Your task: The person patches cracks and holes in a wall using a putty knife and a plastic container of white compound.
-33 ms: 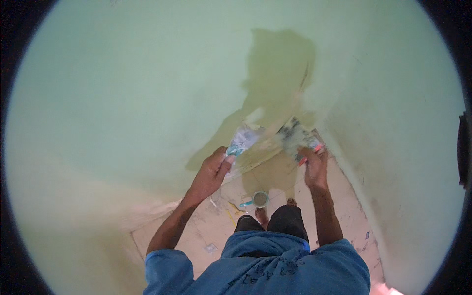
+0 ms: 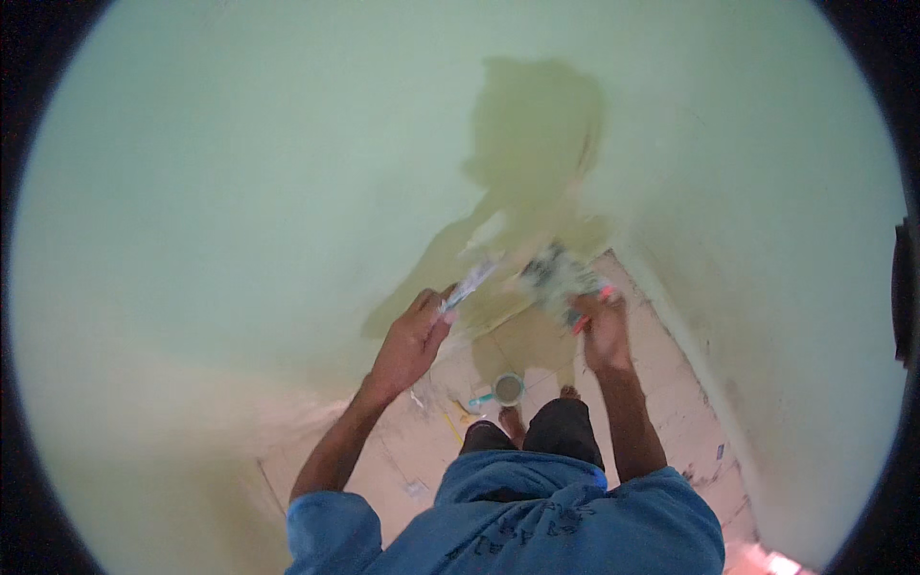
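In front of the green wall point(image 2: 240, 172), my left hand point(image 2: 410, 347) is wrapped round a putty knife point(image 2: 472, 280), its pale, smeared blade turned nearly edge-on. My right hand point(image 2: 602, 329) grips a wider scraper point(image 2: 559, 278) with red at its grip and dark and whitish smears over its blade. Both blades point inward and up, a short gap apart. Motion blurs the scraper. Behind the tools, a pale patch and a thin crack-like streak point(image 2: 585, 153) mark the wall.
By my feet on the tiled floor stands a small round container point(image 2: 508, 388) of greyish stuff with a teal handle. A yellow item point(image 2: 466, 414) lies beside it. A second wall point(image 2: 767, 316) rises on the right, meeting the first in a corner.
My right hand has moved slightly left and down with the scraper, closer to the putty knife. My left hand has turned the putty knife so its blade shows narrower.
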Demonstrator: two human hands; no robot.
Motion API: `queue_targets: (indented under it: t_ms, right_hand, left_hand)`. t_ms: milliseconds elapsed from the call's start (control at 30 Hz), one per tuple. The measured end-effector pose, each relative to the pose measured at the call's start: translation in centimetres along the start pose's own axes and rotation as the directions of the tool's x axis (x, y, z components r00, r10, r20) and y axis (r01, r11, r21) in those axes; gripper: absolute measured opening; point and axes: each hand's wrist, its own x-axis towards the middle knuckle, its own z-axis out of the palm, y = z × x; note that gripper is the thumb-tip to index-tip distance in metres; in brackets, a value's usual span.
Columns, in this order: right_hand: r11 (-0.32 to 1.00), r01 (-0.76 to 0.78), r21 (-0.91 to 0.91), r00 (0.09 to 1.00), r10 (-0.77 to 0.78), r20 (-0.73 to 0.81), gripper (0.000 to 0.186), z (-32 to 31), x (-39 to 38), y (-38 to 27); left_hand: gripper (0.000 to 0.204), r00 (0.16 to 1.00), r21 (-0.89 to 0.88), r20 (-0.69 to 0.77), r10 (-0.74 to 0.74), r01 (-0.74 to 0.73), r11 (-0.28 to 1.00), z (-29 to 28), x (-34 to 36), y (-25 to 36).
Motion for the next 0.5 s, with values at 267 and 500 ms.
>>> queue_targets:
  t_ms: [267,500]
  right_hand:
    - [0.650,-0.380,0.658,0.917,0.356,0.178,0.008,2.8,-0.4,8.2]
    - [0.928,0.218,0.303,0.954,-0.138,-0.265,0.013,-2.4,10.0,12.2]
  left_hand:
    - [0.049,0.958,0.764,0.236,0.163,-0.286,0.578,0.4,-1.6,-8.1]
    - [0.042,0.978,0.558,0.128,-0.165,0.067,0.827,3.1,-7.6,-13.1]
